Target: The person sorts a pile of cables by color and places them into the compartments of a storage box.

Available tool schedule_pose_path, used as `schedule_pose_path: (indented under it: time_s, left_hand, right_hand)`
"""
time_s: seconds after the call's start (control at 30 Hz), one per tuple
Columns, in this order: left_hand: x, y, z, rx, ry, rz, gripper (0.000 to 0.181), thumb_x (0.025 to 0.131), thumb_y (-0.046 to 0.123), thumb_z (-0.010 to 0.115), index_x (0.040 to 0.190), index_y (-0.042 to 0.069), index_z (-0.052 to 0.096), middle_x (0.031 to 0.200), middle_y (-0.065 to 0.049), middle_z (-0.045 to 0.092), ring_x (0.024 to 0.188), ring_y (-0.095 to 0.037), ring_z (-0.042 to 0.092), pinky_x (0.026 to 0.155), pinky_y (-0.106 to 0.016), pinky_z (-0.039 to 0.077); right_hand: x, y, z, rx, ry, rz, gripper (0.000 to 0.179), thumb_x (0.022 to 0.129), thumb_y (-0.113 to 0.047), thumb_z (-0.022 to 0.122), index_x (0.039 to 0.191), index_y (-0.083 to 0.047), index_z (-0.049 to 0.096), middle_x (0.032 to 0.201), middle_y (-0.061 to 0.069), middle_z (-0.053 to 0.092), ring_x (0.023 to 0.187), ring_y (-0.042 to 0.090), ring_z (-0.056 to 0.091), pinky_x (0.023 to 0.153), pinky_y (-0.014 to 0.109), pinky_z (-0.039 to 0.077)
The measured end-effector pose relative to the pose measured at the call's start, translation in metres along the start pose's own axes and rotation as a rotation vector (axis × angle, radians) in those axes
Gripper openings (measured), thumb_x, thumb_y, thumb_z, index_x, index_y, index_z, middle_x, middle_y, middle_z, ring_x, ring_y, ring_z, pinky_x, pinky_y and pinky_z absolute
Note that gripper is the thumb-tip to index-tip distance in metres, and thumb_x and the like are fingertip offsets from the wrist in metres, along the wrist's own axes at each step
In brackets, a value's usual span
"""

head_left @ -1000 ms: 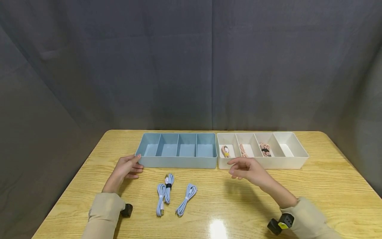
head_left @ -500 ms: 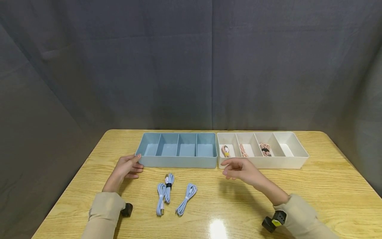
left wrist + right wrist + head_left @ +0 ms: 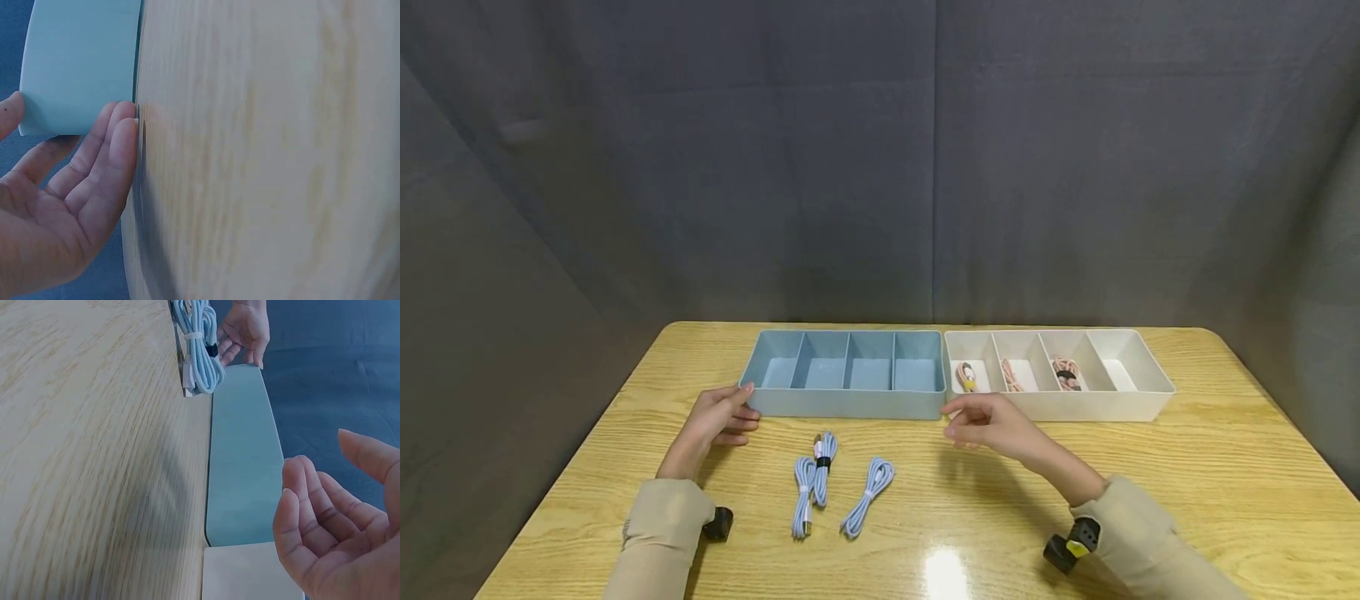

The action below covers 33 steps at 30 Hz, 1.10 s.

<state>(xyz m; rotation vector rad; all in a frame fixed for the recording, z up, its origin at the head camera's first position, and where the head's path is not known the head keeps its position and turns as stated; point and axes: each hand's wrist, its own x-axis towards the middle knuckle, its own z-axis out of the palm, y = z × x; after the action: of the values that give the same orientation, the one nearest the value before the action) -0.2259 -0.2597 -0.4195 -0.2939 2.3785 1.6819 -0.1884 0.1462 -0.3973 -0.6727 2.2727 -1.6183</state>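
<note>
My left hand (image 3: 717, 419) touches the left end of a blue divided box (image 3: 846, 404), its thumb at the rim. In the left wrist view its other fingers (image 3: 119, 144) lie, fairly straight, against the box's lower corner. My right hand (image 3: 988, 425) hovers with loosely bent fingers, holding nothing, in front of where the blue box meets a white divided box (image 3: 1097, 407). Three bundled light-blue cables lie in front of the blue box: one with a black strap (image 3: 824, 471), a second cable (image 3: 803, 498) beside it, and a third cable (image 3: 868, 497) apart to the right.
Pink cables sit in the white box: a left bundle (image 3: 966, 377), a middle bundle (image 3: 1011, 377) and a black-strapped bundle (image 3: 1066, 373), each in its own compartment. Both boxes stand near the back of the wooden table (image 3: 1210, 467), before a dark grey curtain (image 3: 850, 167).
My right hand has drifted left along the front of the white box toward the blue one. My left hand has stayed at the blue box's end, and the cables lie as before.
</note>
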Motion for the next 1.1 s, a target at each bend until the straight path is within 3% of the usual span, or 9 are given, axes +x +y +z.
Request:
schedule_pose_path:
  time_s: [0.67,0.8,0.93,1.1]
  left_hand:
    - [0.0,-0.002,0.0,-0.009,0.007,-0.001,0.074,0.09,0.049,0.05,0.137,-0.005,0.034,0.085,-0.009,0.064,0.073,-0.014,0.064,0.061,-0.032,0.055]
    - [0.0,-0.003,-0.001,-0.008,-0.006,0.01,0.076,0.089,0.051,0.05,0.137,-0.006,0.033,0.085,-0.008,0.064,0.073,-0.013,0.064,0.061,-0.032,0.055]
    - [0.0,-0.003,-0.001,-0.023,-0.007,0.012,0.078,0.087,0.052,0.052,0.137,-0.006,0.033,0.084,-0.008,0.064,0.071,-0.013,0.064,0.06,-0.031,0.055]
    - [0.001,-0.004,-0.001,-0.019,-0.009,-0.001,0.082,0.086,0.055,0.053,0.138,-0.005,0.031,0.084,-0.007,0.064,0.072,-0.013,0.065,0.062,-0.032,0.055]
  right_hand:
    - [0.018,0.008,0.016,-0.004,-0.075,-0.029,0.033,0.084,-0.003,0.064,0.11,0.015,0.055,0.08,0.024,0.064,0.068,0.038,0.061,0.055,0.034,0.05]
    - [0.021,0.009,0.021,-0.01,-0.097,-0.036,0.034,0.084,-0.005,0.064,0.11,0.015,0.055,0.078,0.018,0.065,0.067,0.036,0.061,0.055,0.036,0.051]
    - [0.024,0.011,0.026,-0.019,-0.121,-0.03,0.034,0.084,-0.004,0.064,0.11,0.014,0.055,0.081,0.021,0.065,0.067,0.029,0.063,0.058,0.039,0.052]
    - [0.028,0.012,0.031,-0.035,-0.146,-0.009,0.035,0.083,-0.008,0.065,0.11,0.013,0.056,0.08,0.019,0.066,0.069,0.03,0.063,0.059,0.04,0.053]
